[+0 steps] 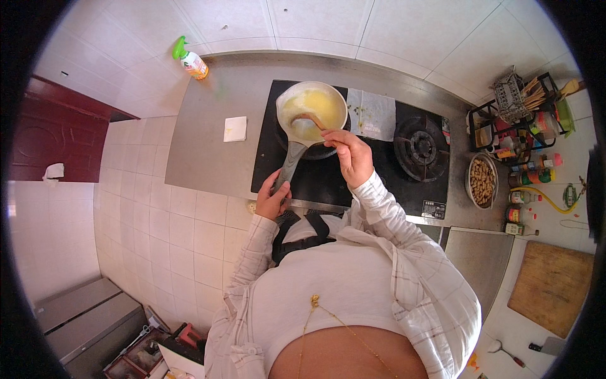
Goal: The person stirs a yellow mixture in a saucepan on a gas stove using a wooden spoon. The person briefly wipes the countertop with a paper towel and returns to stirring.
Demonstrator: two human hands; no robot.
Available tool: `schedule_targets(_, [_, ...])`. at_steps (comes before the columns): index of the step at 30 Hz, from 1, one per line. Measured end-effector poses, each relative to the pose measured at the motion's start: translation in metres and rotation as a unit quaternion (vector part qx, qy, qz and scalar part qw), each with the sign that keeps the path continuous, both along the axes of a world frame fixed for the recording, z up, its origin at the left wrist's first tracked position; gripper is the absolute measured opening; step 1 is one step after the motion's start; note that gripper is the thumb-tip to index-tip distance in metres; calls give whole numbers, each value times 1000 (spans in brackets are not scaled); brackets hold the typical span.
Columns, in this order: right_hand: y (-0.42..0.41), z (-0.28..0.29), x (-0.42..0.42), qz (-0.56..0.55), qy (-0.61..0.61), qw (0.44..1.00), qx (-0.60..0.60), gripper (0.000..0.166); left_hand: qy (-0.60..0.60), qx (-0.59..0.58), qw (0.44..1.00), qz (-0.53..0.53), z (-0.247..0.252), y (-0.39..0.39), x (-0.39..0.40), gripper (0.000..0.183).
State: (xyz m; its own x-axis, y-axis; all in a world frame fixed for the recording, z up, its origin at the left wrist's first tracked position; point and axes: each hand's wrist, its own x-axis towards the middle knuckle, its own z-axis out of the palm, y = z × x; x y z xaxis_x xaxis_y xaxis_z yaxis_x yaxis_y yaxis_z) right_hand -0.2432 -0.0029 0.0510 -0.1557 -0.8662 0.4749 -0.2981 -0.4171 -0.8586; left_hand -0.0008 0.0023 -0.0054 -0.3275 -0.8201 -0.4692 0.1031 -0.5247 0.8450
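A light-coloured saucepan (285, 105) stands over the left burner of a black gas hob (322, 179), with yellow liquid (324, 106) inside. My left hand (273, 196) is closed around its grey handle (294, 158). In my right hand (352, 156) is a wooden spoon (313, 117), gripped near the pan's rim; its bowl end dips into the pan on the near side. Right of the pan, a pale cloth (371, 113) with dark specks and printing lies flat on the hob. A folded white paper or cloth (235, 129) with a yellow stain lies on the steel counter (208, 142).
A spray bottle (193, 64) stands at the back left. The second burner (421, 147) is at the right, beside a metal bowl of peanuts (482, 182). Several condiment bottles (530, 176) and a black rack (478, 137) line the right wall. A cutting board (551, 286) is farther down.
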Motion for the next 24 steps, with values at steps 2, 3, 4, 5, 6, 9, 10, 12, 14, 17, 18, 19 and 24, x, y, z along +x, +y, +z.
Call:
schedule_targets(2, [-1, -3, -1, 7, 33, 999, 11, 25, -8, 2, 1000, 0, 0, 0, 0, 47])
schedule_targets(3, [-2, -4, -1, 6, 44, 999, 16, 25, -6, 1, 1000, -1, -1, 0, 0, 47])
schedule_targets(4, [-3, -5, -1, 5, 55, 998, 20, 24, -4, -1, 1000, -2, -1, 0, 1, 47])
schedule_targets(5, [-4, -5, -1, 4, 67, 997, 25, 24, -2, -2, 1000, -3, -1, 0, 1, 47])
schedule_targets(6, [-4, -6, -1, 3, 74, 997, 31, 25, -4, -3, 1000, -3, -1, 0, 1, 48])
schedule_targets(9, [-4, -6, 0, -8, 98, 994, 47, 28, -12, -6, 1000, -5, 1, 0, 0, 48])
schedule_targets(10, [-4, -6, 1, -17, 107, 993, 51, 29, -15, -8, 1000, -7, 3, 1, -1, 48])
schedule_targets(12, [-4, -5, 0, -33, 119, 990, 64, 30, -18, -8, 1000, -9, 4, 1, -2, 48])
schedule_targets(14, [-4, -3, -1, -48, 122, 988, 80, 32, -18, -5, 1000, -11, 4, 0, -1, 49])
schedule_targets(17, [-3, -2, -3, -70, 128, 988, 48, 31, -3, -2, 1000, -4, 1, 0, 0, 48])
schedule_targets(18, [-2, -1, -3, -77, 119, 989, 47, 32, -3, -2, 1000, -2, 1, 0, 0, 48])
schedule_targets(19, [-2, 0, -3, -83, 110, 989, 47, 32, -3, -2, 1000, 1, 1, 0, 0, 48])
schedule_targets(24, [1, 6, -3, -95, 75, 993, 15, 32, -9, 0, 1000, 1, 0, 0, 0, 48])
